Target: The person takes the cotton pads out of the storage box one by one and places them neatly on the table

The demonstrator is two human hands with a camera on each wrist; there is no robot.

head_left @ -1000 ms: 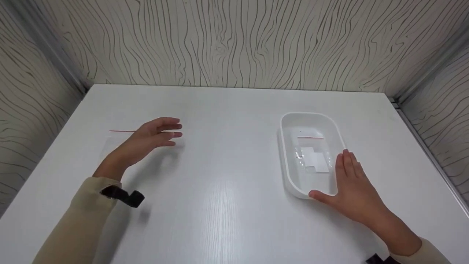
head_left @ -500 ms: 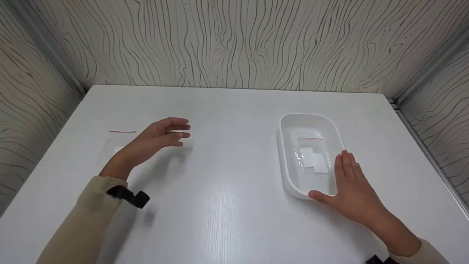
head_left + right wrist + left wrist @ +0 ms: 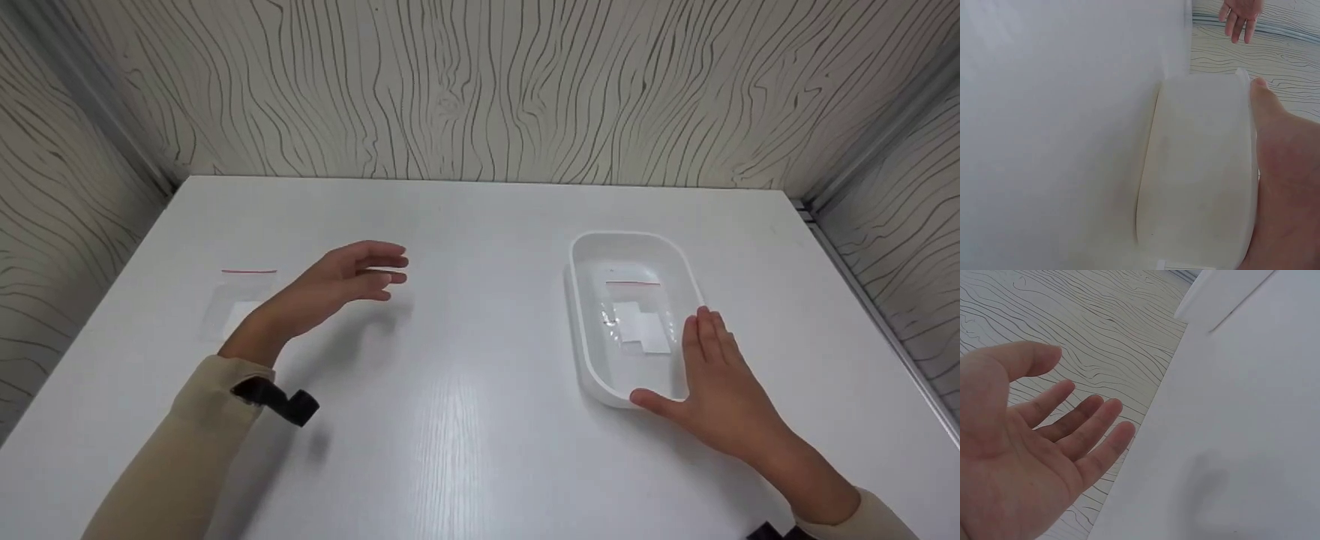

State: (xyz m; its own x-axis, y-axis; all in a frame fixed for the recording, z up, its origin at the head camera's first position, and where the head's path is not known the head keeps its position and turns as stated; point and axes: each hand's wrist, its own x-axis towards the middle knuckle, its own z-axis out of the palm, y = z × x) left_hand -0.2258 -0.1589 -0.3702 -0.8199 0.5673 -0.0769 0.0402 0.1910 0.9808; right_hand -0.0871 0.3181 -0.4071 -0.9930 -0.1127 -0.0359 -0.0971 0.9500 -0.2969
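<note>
My left hand (image 3: 337, 285) is held over the left half of the table, fingers loosely bent and nothing in them; the left wrist view shows its bare palm (image 3: 1033, 450). Behind its wrist lies a clear zip bag (image 3: 238, 291) with a red strip and a white piece inside, partly covered by the forearm. My right hand (image 3: 724, 397) rests against a white plastic tub (image 3: 580, 330), straight fingers along the right rim and thumb at the near rim. In the right wrist view the tub's side wall (image 3: 1202, 163) fills the middle. Inside the tub lies another red-striped zip bag (image 3: 637, 322) with white pieces.
The white table (image 3: 480, 435) ends at a back wall (image 3: 450, 90) patterned with dark wavy lines. Similar panels stand at both sides. A black wrist mount (image 3: 277, 399) juts from the left sleeve.
My left hand has drifted right, empty, uncovering more of the left zip bag. The right hand stays on the tub, which is almost unmoved.
</note>
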